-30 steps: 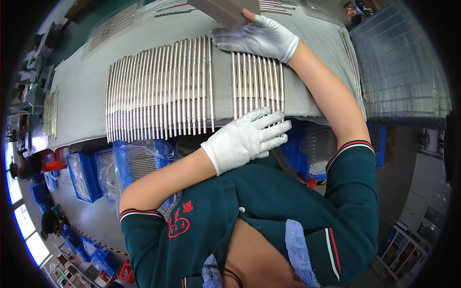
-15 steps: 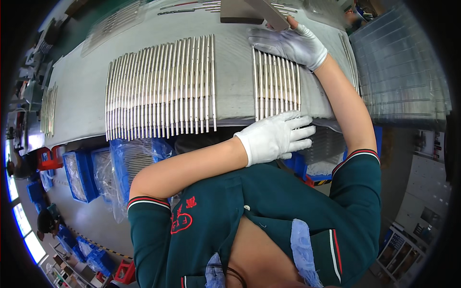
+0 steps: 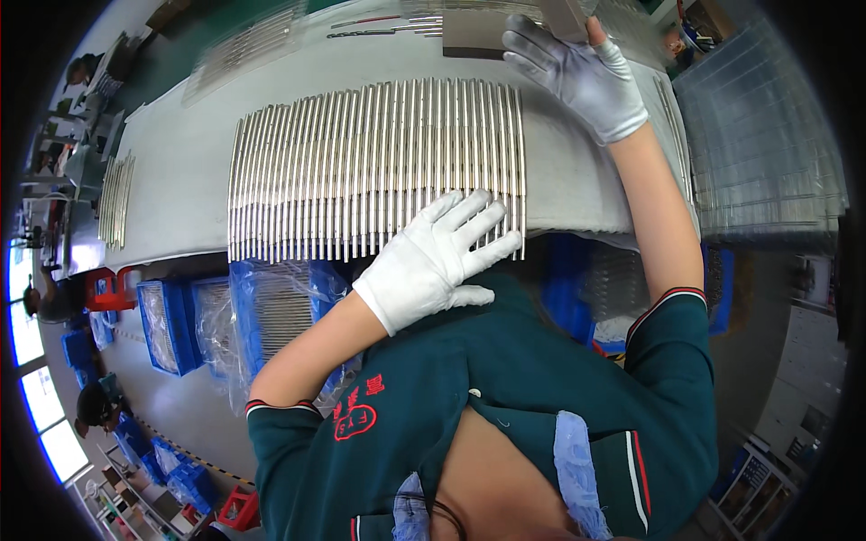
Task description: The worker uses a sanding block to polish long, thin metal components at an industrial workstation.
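A wide row of slim silvery metal rods point(image 3: 361, 153) lies side by side on the cloth-covered table point(image 3: 568, 203). My left hand point(image 3: 442, 257), in a white glove, rests palm down over the near ends of the rods at the row's right, fingers spread. Beyond the row's far right corner is my right hand point(image 3: 577, 81), gloved with a bare thumb tip. Its thumb presses on a grey-brown block point(image 3: 564, 20) against the hand, while the other fingers stretch left. The block's top is cut off by the frame edge.
Another grey-brown block point(image 3: 474, 34) sits at the back, near a drill bit point(image 3: 361, 33) and loose rods. A small rod group point(image 3: 115, 200) lies far left. Clear plastic trays point(image 3: 758, 135) stand at right. Blue crates point(image 3: 167, 326) with plastic bags are below the table edge.
The separate right-hand rod group has joined the larger row, closing the gap. My left hand has moved left onto the rods' near ends. My right hand has drawn away from them with the block.
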The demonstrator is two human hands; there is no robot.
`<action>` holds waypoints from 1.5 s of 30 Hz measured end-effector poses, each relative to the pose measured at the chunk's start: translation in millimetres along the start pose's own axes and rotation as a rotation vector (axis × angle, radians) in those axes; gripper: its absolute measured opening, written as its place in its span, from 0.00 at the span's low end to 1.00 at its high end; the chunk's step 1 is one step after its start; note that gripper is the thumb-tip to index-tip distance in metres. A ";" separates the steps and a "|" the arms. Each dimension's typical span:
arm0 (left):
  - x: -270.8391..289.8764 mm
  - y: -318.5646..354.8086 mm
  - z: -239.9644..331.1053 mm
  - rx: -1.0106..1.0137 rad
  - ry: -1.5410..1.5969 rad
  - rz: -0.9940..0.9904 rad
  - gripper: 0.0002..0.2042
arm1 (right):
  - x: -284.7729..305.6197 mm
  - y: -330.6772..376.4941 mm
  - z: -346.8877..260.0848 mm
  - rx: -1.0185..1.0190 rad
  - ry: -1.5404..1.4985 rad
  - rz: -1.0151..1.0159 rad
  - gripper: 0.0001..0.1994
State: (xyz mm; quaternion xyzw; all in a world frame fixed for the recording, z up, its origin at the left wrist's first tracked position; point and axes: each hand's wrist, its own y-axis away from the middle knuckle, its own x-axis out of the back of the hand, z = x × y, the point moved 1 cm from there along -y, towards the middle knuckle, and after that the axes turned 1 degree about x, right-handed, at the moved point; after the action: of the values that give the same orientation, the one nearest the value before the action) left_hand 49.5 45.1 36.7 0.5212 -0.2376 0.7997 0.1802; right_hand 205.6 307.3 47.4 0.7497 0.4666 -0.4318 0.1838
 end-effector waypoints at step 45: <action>-19.1 -89.6 1.8 0.042 0.001 -0.129 0.48 | 22.0 14.0 -35.1 0.348 -0.331 -0.165 0.29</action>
State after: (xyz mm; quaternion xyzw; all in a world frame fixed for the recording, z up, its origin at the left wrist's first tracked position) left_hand 106.3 117.0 37.0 0.5386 -0.1865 0.7914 0.2207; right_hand 238.5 336.0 47.3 0.6483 0.4084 -0.6362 0.0900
